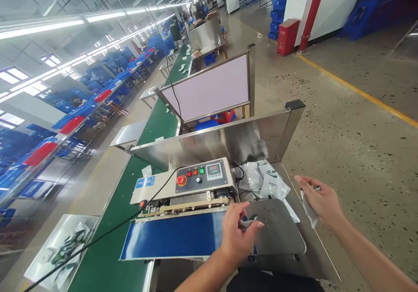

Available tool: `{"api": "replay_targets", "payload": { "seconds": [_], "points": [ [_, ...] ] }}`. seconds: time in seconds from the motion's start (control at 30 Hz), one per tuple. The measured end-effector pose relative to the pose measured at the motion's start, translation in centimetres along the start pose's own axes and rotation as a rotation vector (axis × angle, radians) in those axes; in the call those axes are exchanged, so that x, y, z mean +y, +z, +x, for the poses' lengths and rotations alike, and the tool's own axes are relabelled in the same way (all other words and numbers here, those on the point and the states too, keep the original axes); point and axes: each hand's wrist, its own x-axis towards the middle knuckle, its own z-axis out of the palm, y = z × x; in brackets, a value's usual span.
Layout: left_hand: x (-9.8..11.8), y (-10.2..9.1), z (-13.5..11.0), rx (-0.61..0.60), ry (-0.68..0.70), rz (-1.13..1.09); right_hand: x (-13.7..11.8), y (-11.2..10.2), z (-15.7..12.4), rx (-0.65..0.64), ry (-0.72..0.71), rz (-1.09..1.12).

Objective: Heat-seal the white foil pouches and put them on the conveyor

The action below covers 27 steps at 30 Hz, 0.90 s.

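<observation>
My left hand (237,233) is over the right end of the sealing machine's blue belt (176,235), beside a grey metal plate (277,226). Its fingers and thumb curl around a small grey piece (247,223), mostly hidden and too small to name. Off to the right, near the table edge, my right hand (321,202) pinches a small whitish plastic bag (309,210) that hangs below the fingers. Between the hands and the metal partition, a pile of white printed bags (266,181) lies behind the plate. The band sealer (183,187) has a control panel with a red knob and lit buttons.
A green conveyor belt (111,248) runs along the left, with a black cable (98,239) crossing over it. At lower left a white tray (39,261) holds several packets. A steel partition (212,146) stands behind the sealer. People work farther along the line.
</observation>
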Motion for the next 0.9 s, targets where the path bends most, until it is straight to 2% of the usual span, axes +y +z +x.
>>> {"api": "replay_targets", "payload": {
  "seconds": [0.1,0.17,0.23,0.3,0.4,0.47,0.53,0.6,0.7,0.8,0.9],
  "points": [
    [-0.1,1.5,-2.3,0.156,-0.222,-0.119,-1.4,1.1,-7.4,-0.416,-0.235,-0.106],
    [-0.1,2.7,-3.6,0.247,-0.381,-0.221,-1.8,3.1,-11.8,-0.573,-0.339,-0.158],
    [-0.2,3.2,-4.6,0.27,-0.475,-0.322,-1.7,5.0,-14.8,-0.563,-0.39,-0.172],
    [-0.4,2.8,-5.2,0.24,-0.465,-0.426,-1.4,6.2,-16.3,-0.468,-0.398,-0.154],
    [-1.5,0.9,-5.7,0.179,-0.429,-0.571,-0.7,6.2,-16.6,-0.365,-0.355,-0.104],
    [-2.6,-0.1,-6.0,0.088,-0.48,-0.616,-0.3,5.5,-16.4,-0.34,-0.288,-0.069],
    [-3.6,-0.4,-6.3,-0.034,-0.533,-0.61,-0.1,4.8,-16.3,-0.327,-0.19,-0.045],
    [-4.4,-0.1,-6.7,-0.102,-0.547,-0.574,0.0,4.5,-16.2,-0.315,-0.097,-0.044],
    [-4.7,0.9,-7.2,-0.071,-0.559,-0.513,-0.2,4.5,-16.1,-0.267,-0.078,-0.07],
    [-4.6,1.6,-7.3,-0.039,-0.579,-0.489,-0.2,4.5,-15.5,-0.273,-0.088,-0.163],
    [-5.1,2.3,-6.8,-0.027,-0.615,-0.459,0.1,4.2,-14.2,-0.283,0.017,-0.237]
  ]
}}
